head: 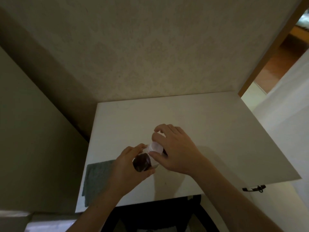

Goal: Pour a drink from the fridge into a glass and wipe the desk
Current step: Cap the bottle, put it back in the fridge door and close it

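A clear bottle of dark drink [142, 162] is held above the white desk [209, 131], seen from above. My left hand [128, 166] wraps its body from the left. My right hand [173, 148] pinches the bottle's white cap [156, 147] between thumb and fingers. A grey-green cloth [96, 178] lies flat on the desk's front left corner, just left of my left wrist. No glass is visible; my hands hide the desk beneath them.
The desk stands against a patterned wall, with a tall pale surface on its left. A dark chair [158, 213] sits under the front edge. A small black clip [254, 188] hangs by the right front corner. An open doorway is at the far right.
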